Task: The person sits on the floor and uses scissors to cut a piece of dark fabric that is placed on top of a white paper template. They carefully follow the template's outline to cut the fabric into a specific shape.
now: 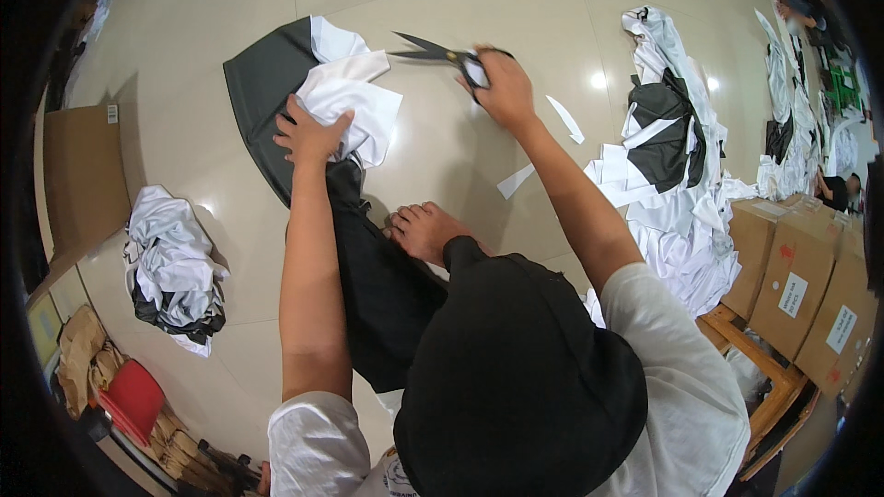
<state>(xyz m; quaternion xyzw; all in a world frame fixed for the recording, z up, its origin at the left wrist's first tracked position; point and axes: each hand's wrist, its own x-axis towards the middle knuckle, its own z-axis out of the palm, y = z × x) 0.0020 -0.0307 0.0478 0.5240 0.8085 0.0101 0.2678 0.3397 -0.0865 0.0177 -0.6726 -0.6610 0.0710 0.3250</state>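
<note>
My left hand (308, 135) presses flat on a folded white cloth (350, 97) that lies on a dark grey and black fabric (267, 83) spread over the pale tiled floor. My right hand (502, 87) grips black scissors (433, 52) with their blades apart, pointing left just beyond the white cloth. A bare foot (425, 230) rests on the dark fabric below the hands. Two white cut strips (564, 118) lie to the right of the scissors.
A heap of white and black fabric (677, 175) lies at the right, beside brown cardboard boxes (796, 281) on a wooden pallet. A smaller crumpled pile (173, 267) sits at the left, near a flat cardboard box (83, 175) and a red stool (133, 398). Another person (838, 189) sits far right.
</note>
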